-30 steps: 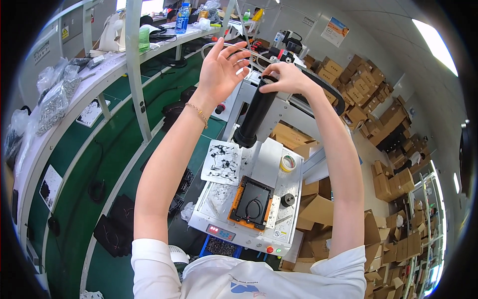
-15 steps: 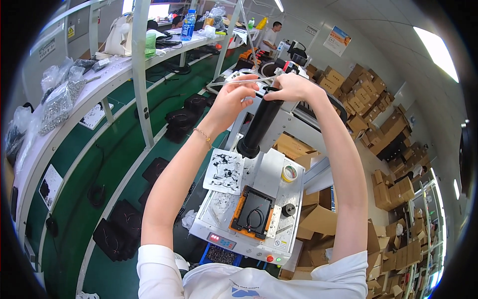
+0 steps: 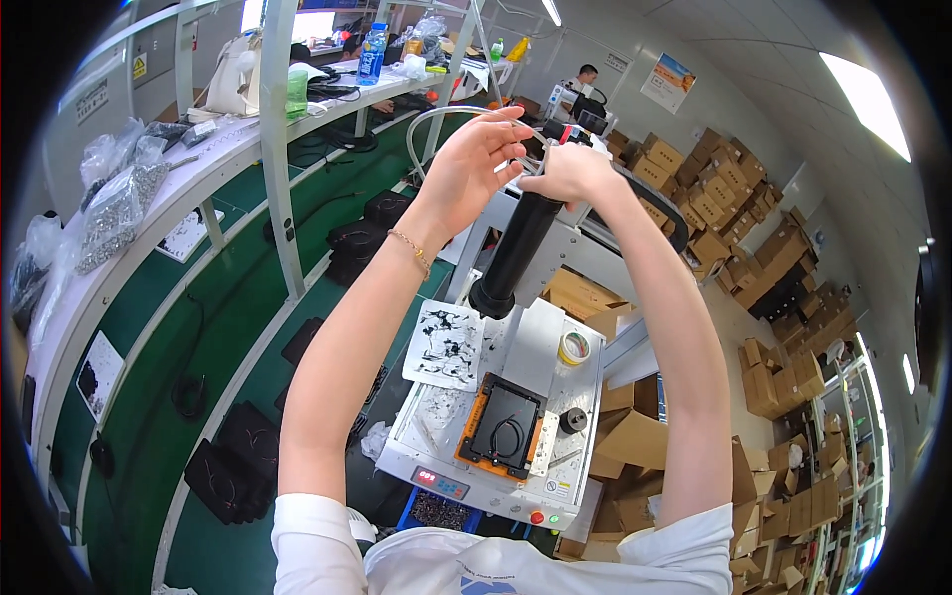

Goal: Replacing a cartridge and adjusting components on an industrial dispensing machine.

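Observation:
My right hand [image 3: 573, 174] is closed at the top end of a long black cylinder [image 3: 518, 248], which leans on the machine; the fingers hide that end. Just left of it is my left hand [image 3: 474, 169], raised, its fingers bent but apart, with nothing seen in it. A thin clear hose [image 3: 415, 139] loops behind my left hand towards the cylinder's top. Below, on the white machine bed [image 3: 421, 421], an orange fixture [image 3: 469, 434] holds a black panel [image 3: 504, 421] with a coiled black cable on it.
Beside the fixture stand a tape roll [image 3: 573, 347] and a small black knob-like part [image 3: 572, 420]. A white sheet with black scraps [image 3: 443, 344] lies left. A blue bin of screws [image 3: 438, 509] sits below the bed. Cartons [image 3: 635, 436] crowd the right; a shelf bench [image 3: 213, 149] runs left.
My left hand has risen slightly and the hose now arcs higher behind it. My right hand now covers the cylinder's top. A person in the background has moved right and lower.

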`<act>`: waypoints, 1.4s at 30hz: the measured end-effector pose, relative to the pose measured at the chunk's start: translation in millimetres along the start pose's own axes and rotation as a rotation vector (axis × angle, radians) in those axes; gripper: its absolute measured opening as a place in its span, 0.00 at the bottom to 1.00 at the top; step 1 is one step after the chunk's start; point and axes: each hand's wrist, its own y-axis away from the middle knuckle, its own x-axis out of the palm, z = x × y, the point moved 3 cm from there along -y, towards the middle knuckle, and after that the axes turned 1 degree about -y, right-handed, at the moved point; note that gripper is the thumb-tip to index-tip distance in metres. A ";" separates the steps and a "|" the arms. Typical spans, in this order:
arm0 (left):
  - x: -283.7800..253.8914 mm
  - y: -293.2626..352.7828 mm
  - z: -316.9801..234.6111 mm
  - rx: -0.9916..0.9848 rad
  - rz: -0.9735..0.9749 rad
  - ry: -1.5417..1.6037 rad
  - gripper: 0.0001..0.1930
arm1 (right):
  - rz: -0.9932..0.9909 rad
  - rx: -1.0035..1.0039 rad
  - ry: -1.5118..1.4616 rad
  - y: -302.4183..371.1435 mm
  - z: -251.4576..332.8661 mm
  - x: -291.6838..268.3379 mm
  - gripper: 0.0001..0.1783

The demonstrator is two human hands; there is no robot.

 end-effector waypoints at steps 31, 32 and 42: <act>5.9 9.4 -1.5 -0.035 -0.021 0.138 0.21 | -0.045 0.050 0.026 6.7 9.1 0.7 0.40; 5.3 10.4 -2.1 -0.033 -0.035 0.132 0.21 | -0.112 0.069 0.038 11.4 11.1 -3.2 0.39; 12.4 6.5 8.1 -0.065 0.017 0.179 0.20 | -0.186 -0.348 -0.009 2.9 -18.9 13.1 0.35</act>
